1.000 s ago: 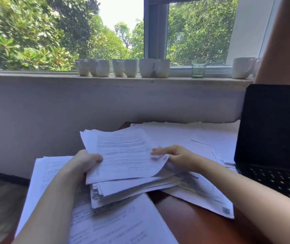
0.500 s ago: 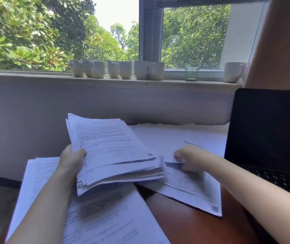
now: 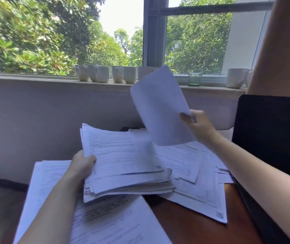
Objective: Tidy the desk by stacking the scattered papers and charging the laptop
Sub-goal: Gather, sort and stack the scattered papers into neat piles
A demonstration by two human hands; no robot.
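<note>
My left hand grips the left edge of a thick stack of printed papers, held a little above the desk. My right hand pinches the lower right corner of a single white sheet, raised and tilted above the stack. More loose papers lie spread on the brown desk under and to the right of the stack. Other sheets lie at the near left. An open black laptop stands at the right with a dark screen.
A row of white mugs lines the window sill, with a green glass and another white mug further right. A grey wall runs below the sill behind the desk. Wooden floor shows at the lower left.
My right hand has lifted one sheet off the desk and raised it above the stack. The left hand keeps holding the stack in about the same place.
</note>
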